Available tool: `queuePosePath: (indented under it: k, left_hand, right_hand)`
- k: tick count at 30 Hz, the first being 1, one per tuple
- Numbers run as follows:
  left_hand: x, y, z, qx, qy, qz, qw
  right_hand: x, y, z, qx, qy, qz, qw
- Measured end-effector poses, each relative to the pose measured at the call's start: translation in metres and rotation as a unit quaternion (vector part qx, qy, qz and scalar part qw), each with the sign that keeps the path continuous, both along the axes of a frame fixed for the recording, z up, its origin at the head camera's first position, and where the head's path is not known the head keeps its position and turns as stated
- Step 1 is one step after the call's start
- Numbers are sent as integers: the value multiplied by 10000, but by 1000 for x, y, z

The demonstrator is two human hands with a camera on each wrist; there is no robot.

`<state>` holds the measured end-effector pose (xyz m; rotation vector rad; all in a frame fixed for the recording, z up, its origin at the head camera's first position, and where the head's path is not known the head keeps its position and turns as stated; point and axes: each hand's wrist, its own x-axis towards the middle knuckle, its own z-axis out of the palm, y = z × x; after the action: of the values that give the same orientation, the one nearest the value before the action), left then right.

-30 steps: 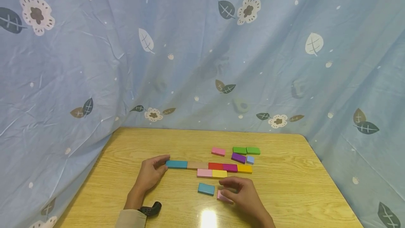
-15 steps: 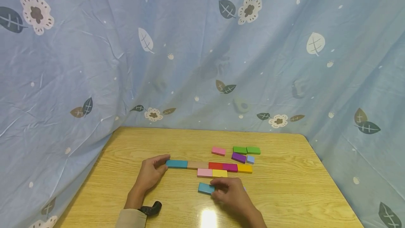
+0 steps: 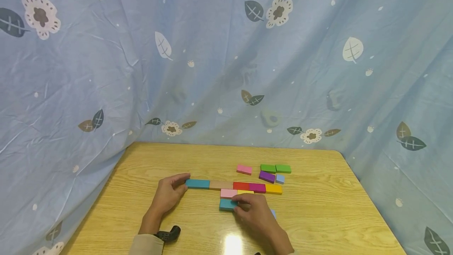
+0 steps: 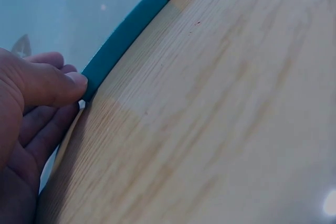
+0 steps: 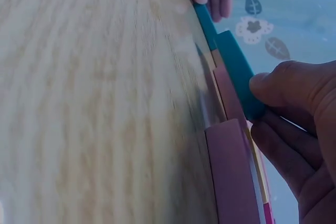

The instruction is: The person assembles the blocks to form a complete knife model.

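In the head view, my left hand [image 3: 169,194] pinches the left end of a long blue-teal block [image 3: 197,184], thumb in front and index finger behind. The left wrist view shows the thumb on the end of that block [image 4: 123,40]. My right hand [image 3: 255,212] grips a shorter teal block [image 3: 227,204] by its right end, close in front of a light pink block [image 3: 228,193]. Beside the pink one lies a yellow block [image 3: 246,192], partly covered by the right fingers. In the right wrist view, the held teal block [image 5: 236,66] tilts between thumb and fingers.
Tan [image 3: 221,185], red [image 3: 241,185], magenta [image 3: 257,187] and orange [image 3: 274,189] blocks continue the long row. Behind lie a pink block [image 3: 244,169], green blocks [image 3: 268,168], a purple block [image 3: 267,176] and a small light blue block [image 3: 280,179]. Another pink block [image 5: 233,174] lies near the right hand.
My right hand has moved left from the loose pink block, taken hold of the teal block and brought it back toward the light pink block, straightening it. The left hand stays put.
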<state>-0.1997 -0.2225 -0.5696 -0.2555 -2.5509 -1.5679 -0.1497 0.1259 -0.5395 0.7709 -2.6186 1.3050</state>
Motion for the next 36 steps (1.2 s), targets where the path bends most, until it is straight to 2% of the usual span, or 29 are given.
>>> queuePosePath:
  k: [5, 13, 21, 28, 36]
  left_hand:
    - [0, 0, 0, -8, -25, 5, 10000]
    - [1, 1, 1, -45, -1, 25, 10000]
    - [1, 2, 1, -30, -45, 51, 10000]
    - [1, 2, 0, -30, -32, 64, 10000]
    - [0, 1, 0, 28, -63, 55, 10000]
  right_hand:
    - [-3, -3, -1, 113, 127, 74, 9998]
    - [-1, -5, -3, 578, -3, -53, 9983]
    - [-1, -10, -4, 304, 563, 37, 9979]
    - [-3, -16, -4, 536, 893, -26, 9946]
    - [-6, -17, -1, 797, 768, -148, 9937]
